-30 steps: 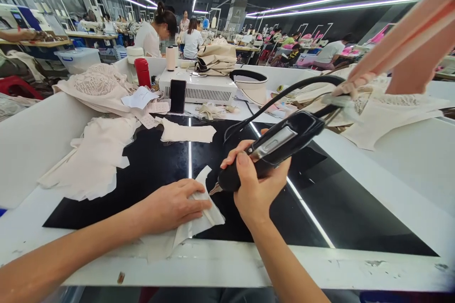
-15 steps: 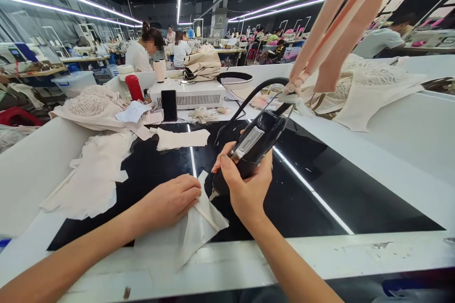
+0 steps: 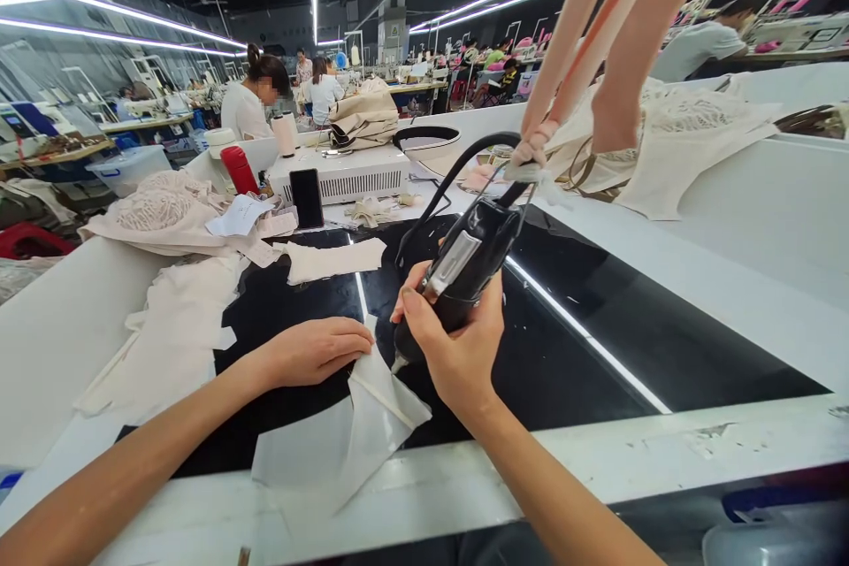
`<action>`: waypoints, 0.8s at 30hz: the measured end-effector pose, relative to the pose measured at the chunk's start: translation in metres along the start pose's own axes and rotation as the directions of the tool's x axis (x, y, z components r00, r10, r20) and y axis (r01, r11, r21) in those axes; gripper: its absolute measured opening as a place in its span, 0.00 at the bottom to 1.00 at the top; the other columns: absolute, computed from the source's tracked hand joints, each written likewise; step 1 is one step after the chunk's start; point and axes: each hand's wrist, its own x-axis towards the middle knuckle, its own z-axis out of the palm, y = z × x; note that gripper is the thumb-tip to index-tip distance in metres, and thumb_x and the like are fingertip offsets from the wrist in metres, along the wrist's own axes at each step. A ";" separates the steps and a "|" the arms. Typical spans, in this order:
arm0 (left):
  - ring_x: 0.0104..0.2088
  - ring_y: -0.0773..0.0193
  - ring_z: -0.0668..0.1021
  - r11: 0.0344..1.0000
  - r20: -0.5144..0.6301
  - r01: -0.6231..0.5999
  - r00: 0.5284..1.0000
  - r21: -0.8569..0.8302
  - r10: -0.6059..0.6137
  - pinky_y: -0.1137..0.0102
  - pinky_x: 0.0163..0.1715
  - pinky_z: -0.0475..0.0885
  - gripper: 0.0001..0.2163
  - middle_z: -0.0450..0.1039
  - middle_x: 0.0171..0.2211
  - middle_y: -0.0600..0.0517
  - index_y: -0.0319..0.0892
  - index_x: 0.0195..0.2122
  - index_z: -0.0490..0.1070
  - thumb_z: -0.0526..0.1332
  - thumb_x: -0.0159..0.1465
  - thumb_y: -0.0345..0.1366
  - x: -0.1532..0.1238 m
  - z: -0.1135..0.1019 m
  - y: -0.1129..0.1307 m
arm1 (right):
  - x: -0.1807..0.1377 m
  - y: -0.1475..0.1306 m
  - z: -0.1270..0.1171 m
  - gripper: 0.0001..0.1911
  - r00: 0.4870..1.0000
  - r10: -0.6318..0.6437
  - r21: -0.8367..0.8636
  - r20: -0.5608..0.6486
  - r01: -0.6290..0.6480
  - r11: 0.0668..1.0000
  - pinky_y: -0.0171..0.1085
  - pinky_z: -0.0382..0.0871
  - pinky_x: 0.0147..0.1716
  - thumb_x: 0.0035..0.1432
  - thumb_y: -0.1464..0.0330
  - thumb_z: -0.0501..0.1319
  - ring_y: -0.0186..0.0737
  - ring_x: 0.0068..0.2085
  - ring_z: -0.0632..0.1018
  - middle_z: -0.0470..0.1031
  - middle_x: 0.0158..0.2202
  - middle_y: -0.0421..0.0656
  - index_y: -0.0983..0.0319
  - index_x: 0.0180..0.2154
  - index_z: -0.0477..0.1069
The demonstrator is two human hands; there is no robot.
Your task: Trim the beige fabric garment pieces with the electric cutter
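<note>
My right hand (image 3: 457,340) is wrapped around a black corded handheld power tool (image 3: 474,256) with a silver metal plate on its side. The tool is tilted, its small pale tip pointing down beside a piece of sheer white fabric (image 3: 381,416). A narrow cream strip runs across that fabric. My left hand (image 3: 322,349) lies palm down at the fabric's upper end, fingers together, with the fingertips on its edge; the thumb is hidden. Pink fabric strips (image 3: 570,62) are knotted at the tool's top, by its black cord (image 3: 457,177).
A glossy black panel (image 3: 577,363) is set in the white table. Cream fabric pieces (image 3: 179,318) are piled left, another piece (image 3: 337,261) behind my hands. Further back are a phone (image 3: 306,198), a red bottle (image 3: 239,170), a white vented box (image 3: 364,177) and lace garments (image 3: 690,133). Co-workers sit beyond.
The view has shifted slightly. My left hand has slid up towards the narrow upper end of the sheer fabric, uncovering more of it. The tool stays in my right hand beside the fabric.
</note>
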 end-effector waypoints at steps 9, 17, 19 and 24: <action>0.50 0.50 0.81 0.972 0.088 -0.070 0.995 0.226 0.051 0.61 0.50 0.79 0.21 0.74 0.58 0.38 0.42 0.62 0.73 0.52 0.80 0.50 -0.007 -0.002 0.014 | -0.001 -0.001 0.000 0.16 1.000 -0.017 0.012 0.006 0.017 1.000 0.35 0.76 0.26 0.57 0.68 0.69 0.32 0.25 0.77 0.75 0.33 0.33 0.55 0.43 0.65; 0.47 0.50 0.79 0.956 0.108 -0.095 0.992 0.277 0.067 0.58 0.51 0.78 0.25 0.71 0.55 0.39 0.45 0.64 0.71 0.54 0.77 0.56 -0.007 0.000 0.024 | -0.002 0.001 0.001 0.16 1.000 -0.004 0.022 -0.026 0.005 1.000 0.35 0.77 0.26 0.57 0.68 0.70 0.32 0.25 0.77 0.76 0.32 0.32 0.55 0.44 0.67; 0.47 0.51 0.79 0.957 0.099 -0.090 0.993 0.277 0.065 0.59 0.51 0.78 0.25 0.70 0.56 0.39 0.45 0.65 0.71 0.55 0.77 0.56 -0.008 0.002 0.024 | -0.002 0.001 0.000 0.16 1.000 0.001 0.031 -0.021 0.000 1.000 0.35 0.77 0.26 0.57 0.69 0.70 0.32 0.25 0.77 0.76 0.32 0.32 0.55 0.43 0.67; 0.48 0.51 0.78 0.958 0.061 -0.064 0.997 0.279 0.049 0.59 0.53 0.76 0.25 0.69 0.58 0.39 0.46 0.64 0.71 0.55 0.76 0.57 -0.013 0.008 0.025 | 0.000 0.001 0.001 0.15 0.999 0.017 0.044 -0.045 -0.015 0.999 0.35 0.77 0.24 0.56 0.69 0.71 0.32 0.24 0.76 0.76 0.31 0.32 0.55 0.41 0.67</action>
